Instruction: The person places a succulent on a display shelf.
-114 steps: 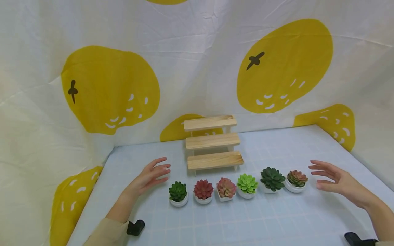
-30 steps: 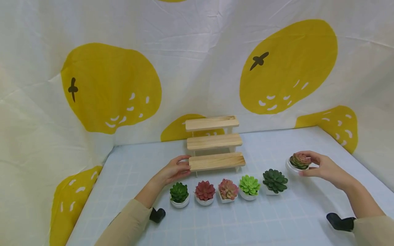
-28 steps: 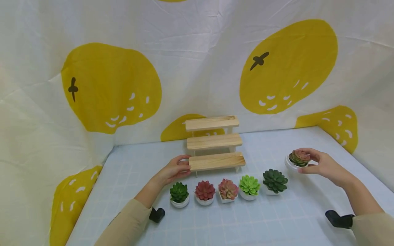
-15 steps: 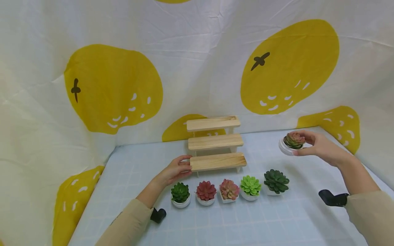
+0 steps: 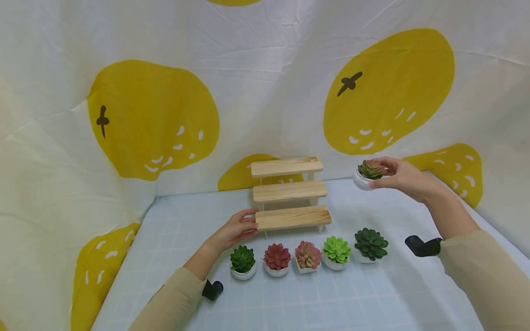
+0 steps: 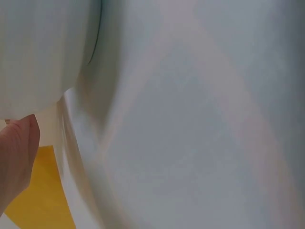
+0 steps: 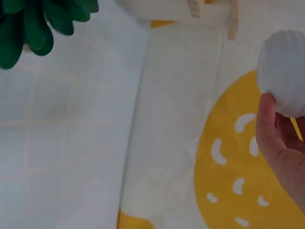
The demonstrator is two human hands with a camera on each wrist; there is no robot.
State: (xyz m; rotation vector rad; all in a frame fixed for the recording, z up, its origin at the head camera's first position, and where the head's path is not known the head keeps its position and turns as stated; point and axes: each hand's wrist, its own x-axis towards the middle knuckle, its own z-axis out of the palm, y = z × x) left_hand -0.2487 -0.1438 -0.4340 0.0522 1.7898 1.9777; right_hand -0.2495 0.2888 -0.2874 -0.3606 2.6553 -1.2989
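My right hand point(image 5: 407, 179) pinches the white round pot of a succulent with reddish-green leaves point(image 5: 372, 169), raised in the air to the right of a three-tier wooden display stand point(image 5: 291, 217). In the right wrist view the thumb lies against the ribbed white pot point(image 7: 283, 71); the leaves are out of that picture. My left hand point(image 5: 233, 230) holds the left end of the stand's lowest board. Only part of the left hand point(image 6: 18, 157) shows in the left wrist view, below a large pale rounded shape. All three boards are bare.
In front of the stand is a row of potted succulents: dark green point(image 5: 242, 259), red point(image 5: 277, 257), pink point(image 5: 308, 255), bright green point(image 5: 337, 250) and deep green point(image 5: 371, 244). A white curtain with yellow fruit shapes point(image 5: 153, 119) hangs behind the checked tablecloth point(image 5: 290, 303).
My right hand has taken the reddish-green succulent from the row's right end, lifted it and carried it leftward. My left hand has moved to the lowest board and stays there.
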